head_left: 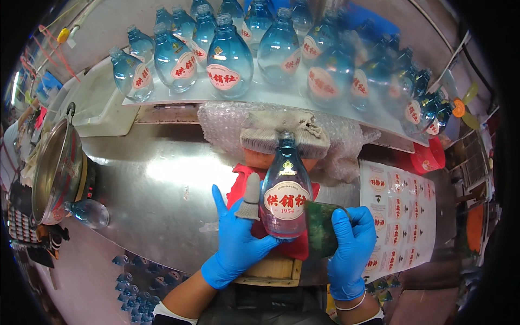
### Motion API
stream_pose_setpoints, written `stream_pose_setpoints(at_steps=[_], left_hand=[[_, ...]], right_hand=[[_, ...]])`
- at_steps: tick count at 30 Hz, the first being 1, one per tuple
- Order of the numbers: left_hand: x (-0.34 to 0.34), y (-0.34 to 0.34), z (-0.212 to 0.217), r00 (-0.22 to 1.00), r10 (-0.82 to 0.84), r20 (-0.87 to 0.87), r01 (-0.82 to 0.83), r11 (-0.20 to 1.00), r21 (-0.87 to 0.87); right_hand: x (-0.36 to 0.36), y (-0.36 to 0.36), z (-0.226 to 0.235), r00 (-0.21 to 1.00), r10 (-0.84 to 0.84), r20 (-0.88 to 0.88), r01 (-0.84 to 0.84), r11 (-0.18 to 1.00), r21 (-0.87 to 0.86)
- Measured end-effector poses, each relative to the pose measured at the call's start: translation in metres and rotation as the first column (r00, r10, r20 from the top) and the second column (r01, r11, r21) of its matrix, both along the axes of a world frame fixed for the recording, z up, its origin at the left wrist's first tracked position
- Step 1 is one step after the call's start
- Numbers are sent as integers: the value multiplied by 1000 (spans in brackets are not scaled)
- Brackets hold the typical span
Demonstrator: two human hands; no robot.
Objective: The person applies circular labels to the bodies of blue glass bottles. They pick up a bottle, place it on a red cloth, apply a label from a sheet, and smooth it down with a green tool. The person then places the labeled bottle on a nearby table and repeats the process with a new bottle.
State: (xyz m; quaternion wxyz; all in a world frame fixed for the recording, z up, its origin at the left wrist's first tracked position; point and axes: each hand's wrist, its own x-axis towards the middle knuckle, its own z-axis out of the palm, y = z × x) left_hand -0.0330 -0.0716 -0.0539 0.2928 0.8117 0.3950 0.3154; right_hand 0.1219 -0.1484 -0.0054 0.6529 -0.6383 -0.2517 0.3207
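Note:
A glass bottle (285,162), blue at the top and clear below, leans back in front of me with its neck on a folded, ribbed grey cloth (260,140). Its front carries a pale label with red print (284,201). My left hand (241,244), in a blue glove, steadies the bottle: the thumb lies at its base and a finger in a grey fabric sleeve (250,197) runs along its left side. Between the gloved fingers of my right hand (353,238) is a dark green, flat scraper (323,228), its edge against the label's right side. Red cloth (295,248) lies beneath the bottle.
Several labelled blue bottles (230,59) stand on a white shelf (179,100) at the back. A label sheet (398,216) lies at right on the metal table (146,200). A metal pan (51,168) and a clear bottle (89,213) are at left. Bubble wrap (349,146) drapes behind.

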Motion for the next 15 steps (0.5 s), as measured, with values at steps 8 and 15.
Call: stream_pose_setpoints(at_steps=[8, 15], left_hand=[[-1, -11, 16, 965, 49, -259, 0, 983, 184], [12, -29, 31, 882, 238, -408, -119, 948, 296]], right_hand=[[1, 1, -26, 998, -32, 53, 35, 998, -56], [20, 0, -48, 965, -123, -231, 85, 983, -165]])
